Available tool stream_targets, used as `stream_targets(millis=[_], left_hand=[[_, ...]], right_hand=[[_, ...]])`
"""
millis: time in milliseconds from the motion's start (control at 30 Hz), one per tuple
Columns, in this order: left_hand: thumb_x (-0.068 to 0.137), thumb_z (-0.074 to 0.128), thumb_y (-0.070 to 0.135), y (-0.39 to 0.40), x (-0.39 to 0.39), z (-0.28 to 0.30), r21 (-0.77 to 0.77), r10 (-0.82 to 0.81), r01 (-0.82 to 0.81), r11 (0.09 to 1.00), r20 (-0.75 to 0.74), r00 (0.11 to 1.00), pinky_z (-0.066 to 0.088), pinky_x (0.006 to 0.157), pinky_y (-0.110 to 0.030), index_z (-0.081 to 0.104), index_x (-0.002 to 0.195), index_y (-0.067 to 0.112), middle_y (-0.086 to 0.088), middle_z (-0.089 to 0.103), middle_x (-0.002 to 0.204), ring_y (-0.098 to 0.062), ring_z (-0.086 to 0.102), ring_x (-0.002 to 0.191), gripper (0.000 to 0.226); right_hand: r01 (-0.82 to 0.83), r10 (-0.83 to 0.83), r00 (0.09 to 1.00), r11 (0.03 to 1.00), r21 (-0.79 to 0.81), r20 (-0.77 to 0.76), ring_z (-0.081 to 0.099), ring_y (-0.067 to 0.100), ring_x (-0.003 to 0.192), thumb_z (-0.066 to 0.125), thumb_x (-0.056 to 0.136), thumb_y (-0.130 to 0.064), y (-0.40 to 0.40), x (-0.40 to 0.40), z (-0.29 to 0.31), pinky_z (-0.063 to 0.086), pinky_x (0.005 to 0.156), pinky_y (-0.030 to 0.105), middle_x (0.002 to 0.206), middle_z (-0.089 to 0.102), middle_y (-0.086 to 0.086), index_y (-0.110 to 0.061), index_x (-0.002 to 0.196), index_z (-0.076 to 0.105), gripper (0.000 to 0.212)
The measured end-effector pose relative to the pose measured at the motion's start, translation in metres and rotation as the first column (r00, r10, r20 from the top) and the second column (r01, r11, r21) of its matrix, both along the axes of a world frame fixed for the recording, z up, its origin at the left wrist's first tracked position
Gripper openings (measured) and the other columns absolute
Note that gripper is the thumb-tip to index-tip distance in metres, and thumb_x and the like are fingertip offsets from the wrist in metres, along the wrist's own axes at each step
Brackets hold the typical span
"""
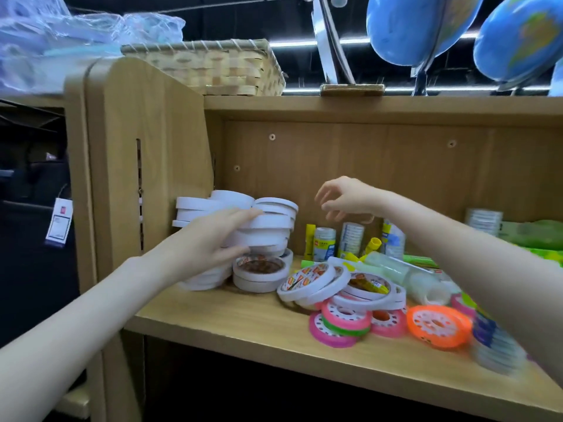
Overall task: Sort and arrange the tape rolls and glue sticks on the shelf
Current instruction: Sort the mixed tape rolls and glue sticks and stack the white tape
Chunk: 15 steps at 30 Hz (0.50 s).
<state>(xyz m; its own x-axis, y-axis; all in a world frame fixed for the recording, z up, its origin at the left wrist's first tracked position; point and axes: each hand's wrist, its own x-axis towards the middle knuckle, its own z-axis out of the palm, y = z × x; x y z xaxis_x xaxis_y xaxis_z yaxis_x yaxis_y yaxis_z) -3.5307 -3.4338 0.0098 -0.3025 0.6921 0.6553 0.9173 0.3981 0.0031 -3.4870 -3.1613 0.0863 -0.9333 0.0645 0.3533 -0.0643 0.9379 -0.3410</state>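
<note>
Stacks of white tape rolls (pixel 271 222) stand in the left back corner of the wooden shelf (pixel 243 324). My left hand (pixel 210 239) rests flat against the front of those stacks, fingers straight. My right hand (pixel 344 197) hovers in the air above the glue sticks (pixel 310 242), fingers loosely curled and holding nothing. More white rolls with printed cores (pixel 316 283) lie tumbled in the middle. Pink tape rolls (pixel 341 322) and an orange roll (pixel 438 325) lie near the front edge. Clear tape packs (pixel 352 239) stand at the back.
A woven basket (pixel 219 67) and blue globes (pixel 426 28) sit on top of the shelf unit. Green packages (pixel 536 239) lie at the back right. The shelf's side panel (pixel 143 166) closes off the left. A dark opening lies below the shelf board.
</note>
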Motion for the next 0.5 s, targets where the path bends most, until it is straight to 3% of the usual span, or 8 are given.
stream_targets(millis=[133,233,333,400,433,500], left_hand=[[0.088,0.062,0.018,0.002,0.002,0.03,0.154,-0.004,0.022,0.988,-0.112,0.994,0.043,0.083,-0.031,0.042,0.137,0.015,0.003,0.051,0.103,-0.015,0.05,0.093,0.053],[0.089,0.059,0.014,0.015,-0.016,0.057,0.192,0.174,-0.144,0.971,-0.15,0.973,0.041,0.086,-0.033,0.038,0.14,0.018,-0.003,0.051,0.113,-0.019,0.048,0.102,0.055],[0.093,0.051,0.009,0.032,-0.047,0.068,0.056,0.419,-0.417,0.907,-0.046,0.907,0.027,0.108,-0.037,0.025,0.147,0.018,-0.008,0.034,0.146,-0.029,0.022,0.138,0.06],[0.096,0.048,0.013,0.042,-0.057,0.074,-0.088,0.611,-0.607,0.79,0.021,0.791,0.02,0.112,-0.044,0.015,0.149,0.022,-0.009,0.016,0.155,-0.039,0.006,0.141,0.064],[0.096,0.049,0.014,0.045,-0.058,0.078,-0.101,0.671,-0.665,0.74,0.03,0.741,0.025,0.11,-0.045,0.018,0.149,0.023,-0.011,0.016,0.154,-0.042,0.011,0.139,0.062],[0.094,0.049,0.01,0.05,-0.058,0.084,-0.111,0.71,-0.706,0.7,0.0,0.704,0.038,0.097,-0.042,0.038,0.141,0.018,-0.014,0.034,0.142,-0.039,0.035,0.126,0.049]], right_hand=[[-0.007,0.008,0.999,1.0,0.019,-0.05,0.068,0.019,0.079,0.052,0.09,-0.005,0.006,0.015,0.012,0.056,0.061,0.018,0.103,0.066,0.009,-0.009,0.107,0.061,0.019],[-0.022,0.026,0.997,0.998,0.055,-0.073,0.067,0.013,0.073,0.053,0.091,-0.007,0.005,0.019,0.016,0.053,0.057,0.013,0.102,0.066,0.007,-0.012,0.103,0.062,0.016],[-0.01,0.015,0.999,0.994,0.108,-0.048,0.06,0.001,0.061,0.054,0.091,-0.01,0.005,0.022,0.016,0.044,0.048,0.006,0.101,0.064,0.004,-0.011,0.104,0.063,0.016],[-0.017,0.021,0.999,0.991,0.131,-0.032,0.059,0.0,0.06,0.054,0.091,-0.011,0.006,0.023,0.015,0.043,0.048,0.006,0.099,0.064,0.004,-0.012,0.103,0.064,0.016],[-0.025,0.03,0.999,0.991,0.134,-0.031,0.06,0.001,0.063,0.055,0.091,-0.011,0.007,0.024,0.014,0.045,0.049,0.007,0.098,0.065,0.004,-0.012,0.102,0.064,0.015],[-0.038,0.04,0.999,0.989,0.144,-0.006,0.062,0.004,0.067,0.055,0.091,-0.013,0.008,0.03,0.015,0.047,0.051,0.009,0.097,0.066,0.003,-0.015,0.101,0.064,0.014]])
